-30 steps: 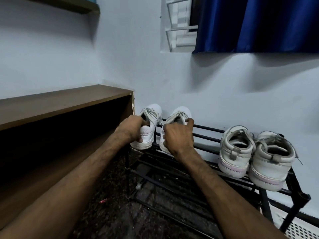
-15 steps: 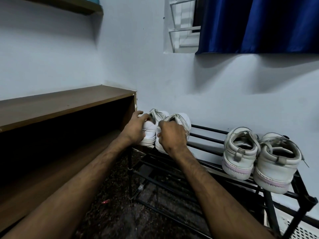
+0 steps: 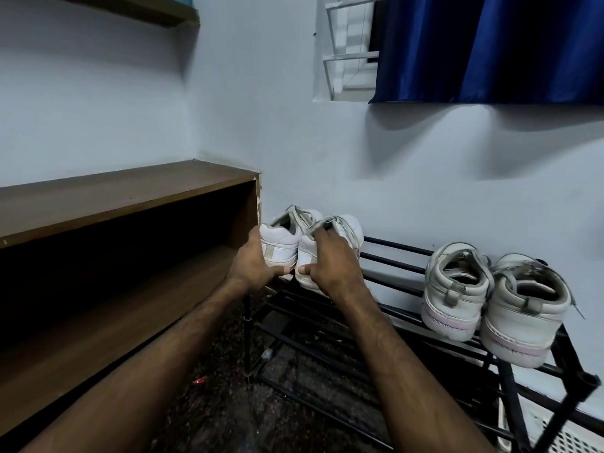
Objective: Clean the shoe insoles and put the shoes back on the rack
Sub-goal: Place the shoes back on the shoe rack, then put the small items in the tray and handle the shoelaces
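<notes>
Two white lace-up sneakers stand side by side at the left end of the black metal shoe rack (image 3: 398,256), heels toward me. My left hand (image 3: 250,264) grips the heel of the left sneaker (image 3: 281,246), thumb along the sole edge. My right hand (image 3: 330,263) holds the right sneaker (image 3: 349,230), fingers over the collar and thumb on the heel. The insoles are hidden inside the shoes.
A second pair of white strap shoes (image 3: 457,289) (image 3: 526,318) sits on the rack's right end. A brown wooden shelf unit (image 3: 124,191) stands close on the left. A blue curtain (image 3: 490,47) hangs above. Below is a dark speckled floor (image 3: 228,403).
Both sneakers have moved left and down onto the rack's top tier. My hands have slid from the shoe openings to the heels.
</notes>
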The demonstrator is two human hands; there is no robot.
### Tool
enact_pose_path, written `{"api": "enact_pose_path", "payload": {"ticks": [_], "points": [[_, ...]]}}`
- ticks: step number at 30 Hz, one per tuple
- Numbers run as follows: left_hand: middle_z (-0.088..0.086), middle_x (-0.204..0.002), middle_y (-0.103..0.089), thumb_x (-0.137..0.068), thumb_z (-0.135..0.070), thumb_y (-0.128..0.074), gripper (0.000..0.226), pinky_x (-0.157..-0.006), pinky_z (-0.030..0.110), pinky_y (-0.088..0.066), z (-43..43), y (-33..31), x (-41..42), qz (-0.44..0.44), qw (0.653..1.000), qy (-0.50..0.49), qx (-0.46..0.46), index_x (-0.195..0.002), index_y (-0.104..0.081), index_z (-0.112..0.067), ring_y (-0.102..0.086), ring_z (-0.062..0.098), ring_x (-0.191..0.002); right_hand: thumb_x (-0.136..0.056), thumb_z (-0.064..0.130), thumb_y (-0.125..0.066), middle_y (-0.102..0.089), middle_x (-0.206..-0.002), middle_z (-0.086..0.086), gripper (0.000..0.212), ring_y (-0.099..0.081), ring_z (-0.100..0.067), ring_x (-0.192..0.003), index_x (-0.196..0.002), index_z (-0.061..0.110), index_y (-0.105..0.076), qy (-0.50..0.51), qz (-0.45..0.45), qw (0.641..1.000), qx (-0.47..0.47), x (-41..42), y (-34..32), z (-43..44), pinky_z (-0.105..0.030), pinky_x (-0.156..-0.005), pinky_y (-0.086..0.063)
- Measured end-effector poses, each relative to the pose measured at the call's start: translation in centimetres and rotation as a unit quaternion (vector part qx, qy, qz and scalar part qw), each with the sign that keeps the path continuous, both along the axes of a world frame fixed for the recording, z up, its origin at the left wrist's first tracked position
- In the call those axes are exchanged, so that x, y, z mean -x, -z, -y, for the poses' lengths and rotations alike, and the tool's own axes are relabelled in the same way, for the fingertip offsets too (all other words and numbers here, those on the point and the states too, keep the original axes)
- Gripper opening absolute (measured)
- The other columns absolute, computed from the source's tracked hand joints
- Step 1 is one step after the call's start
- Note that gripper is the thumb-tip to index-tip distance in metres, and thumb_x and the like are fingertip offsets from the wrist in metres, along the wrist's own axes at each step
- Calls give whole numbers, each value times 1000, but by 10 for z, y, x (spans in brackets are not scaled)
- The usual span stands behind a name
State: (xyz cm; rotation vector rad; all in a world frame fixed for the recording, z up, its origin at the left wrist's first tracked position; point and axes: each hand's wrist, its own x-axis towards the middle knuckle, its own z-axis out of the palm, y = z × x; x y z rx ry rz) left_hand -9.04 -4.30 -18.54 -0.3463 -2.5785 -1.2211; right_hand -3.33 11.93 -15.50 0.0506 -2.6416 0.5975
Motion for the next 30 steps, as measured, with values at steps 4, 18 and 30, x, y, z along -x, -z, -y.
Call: {"api": "enact_pose_path", "payload": {"ticks": [4,18,30], "points": [[3,-125,-61,-59,-27,-89,103,-98,35,-46,3,-2,6,14,1000,-2,1,-143,-28,-23,-58,24,-112,-75,27,-80,-48,-129,-9,70,-45,-27,-120,-132,12,-42,13,-3,999,-32,4,-1,7,-45,-93,-47],[14,-157,-19,-73,-42,-78,111,-116,41,-28,-1,-45,-37,-132,964,-23,231,-152,-10,-6,-19,27,-145,-87,36,-66,-11,-159,-5,88,-9,-21,-147,-151,11,-12,55,-26,998,-26,-13,5,11,-57,-112,-25],[19,-149,-37,-88,-18,-58,70,-111,40,-32,-126,-113,-179,-162,921,188,302,-148,-26,-3,-40,33,-135,-89,29,-61,-25,-155,-7,74,-16,-20,-145,-148,5,-22,57,-3,971,-234,-181,-57,-78,-55,-114,-21]]}}
